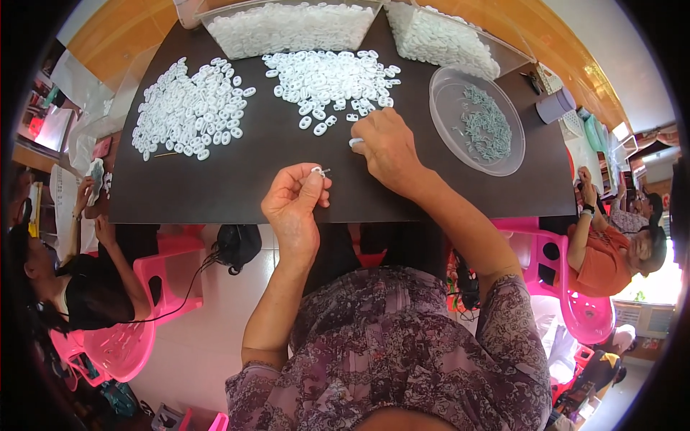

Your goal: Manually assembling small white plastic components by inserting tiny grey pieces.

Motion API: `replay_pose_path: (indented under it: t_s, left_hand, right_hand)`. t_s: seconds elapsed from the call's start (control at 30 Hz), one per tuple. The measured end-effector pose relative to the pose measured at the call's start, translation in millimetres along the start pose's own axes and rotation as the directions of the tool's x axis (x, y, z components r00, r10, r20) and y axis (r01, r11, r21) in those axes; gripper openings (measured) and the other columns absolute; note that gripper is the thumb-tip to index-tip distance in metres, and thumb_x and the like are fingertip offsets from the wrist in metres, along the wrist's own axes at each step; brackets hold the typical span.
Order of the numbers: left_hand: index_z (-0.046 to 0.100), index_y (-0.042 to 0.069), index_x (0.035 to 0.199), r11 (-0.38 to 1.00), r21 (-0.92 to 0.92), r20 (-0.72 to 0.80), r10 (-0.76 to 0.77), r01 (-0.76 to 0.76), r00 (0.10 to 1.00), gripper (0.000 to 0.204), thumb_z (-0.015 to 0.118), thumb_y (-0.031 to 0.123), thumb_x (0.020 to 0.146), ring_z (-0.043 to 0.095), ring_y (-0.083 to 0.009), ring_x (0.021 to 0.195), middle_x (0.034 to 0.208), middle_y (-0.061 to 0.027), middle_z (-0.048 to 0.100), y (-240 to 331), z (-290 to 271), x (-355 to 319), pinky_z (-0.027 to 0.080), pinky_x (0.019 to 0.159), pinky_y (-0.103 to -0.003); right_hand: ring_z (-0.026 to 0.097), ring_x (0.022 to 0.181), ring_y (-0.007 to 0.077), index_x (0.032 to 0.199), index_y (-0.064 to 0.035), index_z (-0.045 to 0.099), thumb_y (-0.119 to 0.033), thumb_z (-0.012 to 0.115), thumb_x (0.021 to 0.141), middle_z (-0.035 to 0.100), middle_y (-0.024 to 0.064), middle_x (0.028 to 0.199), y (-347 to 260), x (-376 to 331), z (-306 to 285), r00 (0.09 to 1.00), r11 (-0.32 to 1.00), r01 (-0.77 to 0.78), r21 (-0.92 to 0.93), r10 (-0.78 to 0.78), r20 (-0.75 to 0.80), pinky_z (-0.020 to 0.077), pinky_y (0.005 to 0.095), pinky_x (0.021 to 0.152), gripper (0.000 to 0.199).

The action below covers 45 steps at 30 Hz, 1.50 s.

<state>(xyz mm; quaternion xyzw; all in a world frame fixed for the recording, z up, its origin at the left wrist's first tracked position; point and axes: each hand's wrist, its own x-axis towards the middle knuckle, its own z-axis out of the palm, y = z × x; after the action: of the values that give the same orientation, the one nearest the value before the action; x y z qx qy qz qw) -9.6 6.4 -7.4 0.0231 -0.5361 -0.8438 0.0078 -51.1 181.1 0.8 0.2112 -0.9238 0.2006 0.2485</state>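
Above the table's front edge, my left hand [293, 203] is closed, pinching a small white plastic piece [316, 171] between thumb and index finger. A short grey pin [325, 172] sticks out of that piece. My right hand [389, 149] is closed too, fingers curled downward at the near right side of the middle heap of white oval plastic pieces [327, 79]. One white oval piece [356, 142] shows at its fingers; the fingertips are partly hidden. To the right of this hand, a round clear plastic lid or tray [447, 136] holds many small grey-green pins [485, 123].
Another heap of white oval pieces [188, 108] lies at left, with a thin brown stick [165, 154] beside it. Two clear bins [287, 32] [449, 39] of white pieces line the far edge. A lilac cup [555, 106] stands far right. People sit on both sides near pink chairs [136, 337].
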Motion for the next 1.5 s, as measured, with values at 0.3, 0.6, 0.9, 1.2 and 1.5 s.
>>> replay_pose_path:
  t_s: [0.3,0.6,0.9,1.2,1.5]
  left_hand:
    - [0.059,-0.003,0.091,0.998,-0.01,-0.046,0.057,-0.057,0.997,0.009,0.058,0.005,0.088,0.059,-0.013,0.065,0.081,-0.012,0.065,10.5,10.0,0.1,0.046,0.057,-0.024]
    - [0.056,-0.004,0.093,0.99,-0.139,-0.053,-0.043,0.035,0.998,0.007,0.055,0.002,0.088,0.061,-0.0141,0.067,0.081,-0.0117,0.064,8.0,14.9,-6.4,0.052,0.06,-0.026]
    - [0.055,-0.003,0.093,0.962,-0.265,-0.093,-0.089,0.062,0.992,0.007,0.053,0.003,0.09,0.062,-0.0151,0.066,0.081,-0.0124,0.064,5.8,18.7,-9.0,0.053,0.059,-0.026]
    - [0.056,-0.005,0.101,0.994,-0.088,-0.073,0.054,-0.061,0.996,0.015,0.056,0.003,0.089,0.062,-0.0141,0.066,0.081,-0.0129,0.064,6.4,11.8,-12.8,0.051,0.057,-0.025]
    - [0.055,-0.005,0.097,0.997,-0.066,-0.017,-0.049,0.048,0.999,0.011,0.055,0.003,0.088,0.06,-0.0131,0.061,0.078,-0.0122,0.064,14.7,6.4,-18.2,0.049,0.052,-0.023]
  right_hand:
    - [0.052,0.073,0.0272,0.085,-0.0044,0.057,-0.002,0.064,0.073,0.054,0.0092,0.074,-34.3,1.1,-26.8,0.989,0.952,-0.089,0.294,0.049,0.141,0.0418,0.0365,0.065,0.015]
    - [0.058,0.082,0.009,0.095,0.0002,0.059,0.001,0.059,0.083,0.06,0.0041,0.086,-45.1,-12.1,-10.4,0.882,0.57,-0.458,0.682,0.383,0.273,0.0469,0.0232,0.07,0.012]
    - [0.058,0.078,0.0062,0.099,0.0008,0.059,0.0,0.055,0.087,0.063,0.0033,0.084,-67.7,-17.9,-5.2,0.8,0.251,-0.457,0.853,0.536,0.271,0.0487,0.0205,0.07,0.012]
    - [0.056,0.07,0.0057,0.099,0.0007,0.063,-0.006,0.06,0.085,0.064,0.0034,0.082,-57.7,-15.5,-10.4,0.796,0.253,-0.498,0.829,0.512,0.322,0.0432,0.0181,0.06,0.015]
    - [0.055,0.066,0.0062,0.094,0.0011,0.065,-0.006,0.063,0.082,0.064,0.0041,0.079,-53.9,-12.1,-11.1,0.761,0.128,-0.532,0.837,0.504,0.407,0.0427,0.0188,0.058,0.014]
